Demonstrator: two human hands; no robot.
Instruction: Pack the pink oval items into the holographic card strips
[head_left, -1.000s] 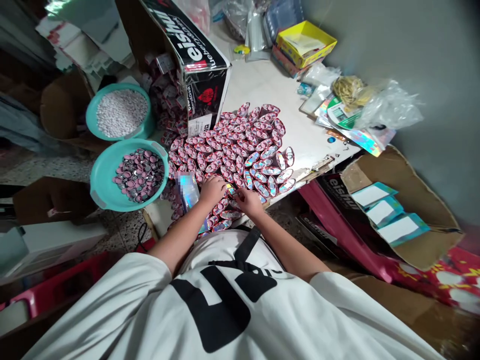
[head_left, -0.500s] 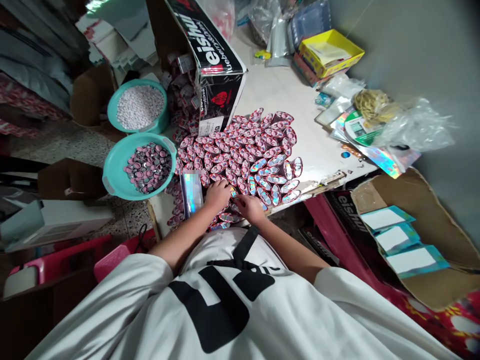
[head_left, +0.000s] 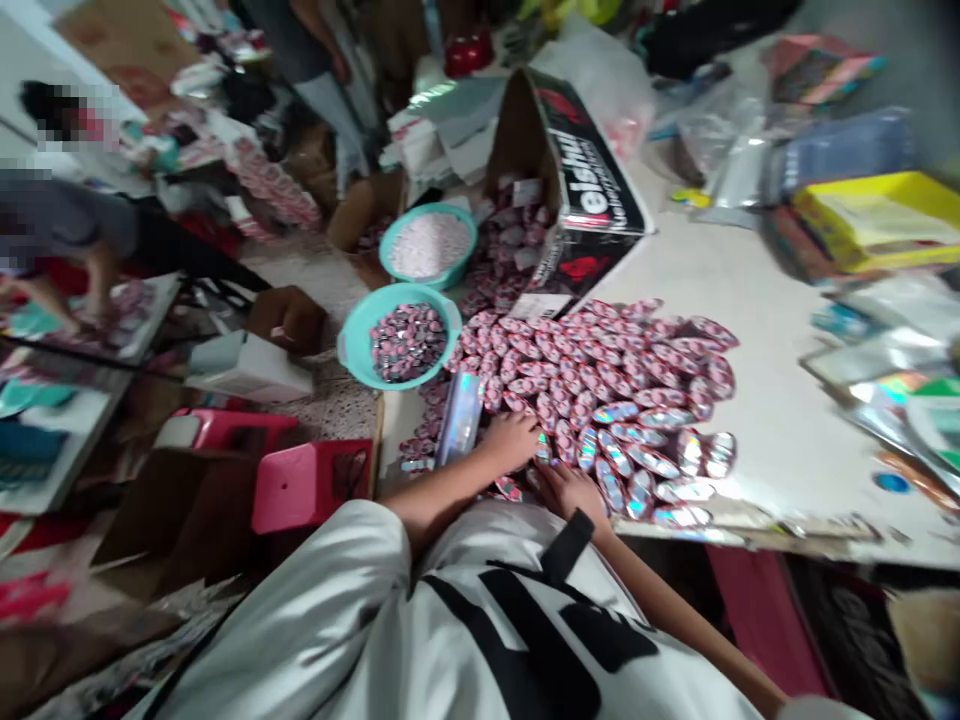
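My left hand (head_left: pixel 514 440) is at the table's near edge, its fingers curled down over a small shiny piece (head_left: pixel 542 447). Close on its right, my right hand (head_left: pixel 574 490) has its fingertips bent at the same piece, which is mostly hidden and blurred. Red-edged oval pieces with pink round tops (head_left: pixel 551 375) spread in rows beyond both hands. Nearer the right hand lie similar ovals with bare, rainbow-shiny insides (head_left: pixel 637 455). A silver holographic strip or packet (head_left: pixel 459 418) lies left of my left hand.
Left of the ovals stand a teal basin (head_left: pixel 352 345) of pink and silver discs and a teal bowl (head_left: pixel 466 262) of small white pieces. A black carton (head_left: pixel 600 240) lies open behind. A yellow box (head_left: pixel 885 255) sits far right. Another person (head_left: pixel 75 225) works at a table on the left.
The view has swung left, so the table sits further right and another person and table now show. My hands stay close together at the near edge, over the small shiny piece.
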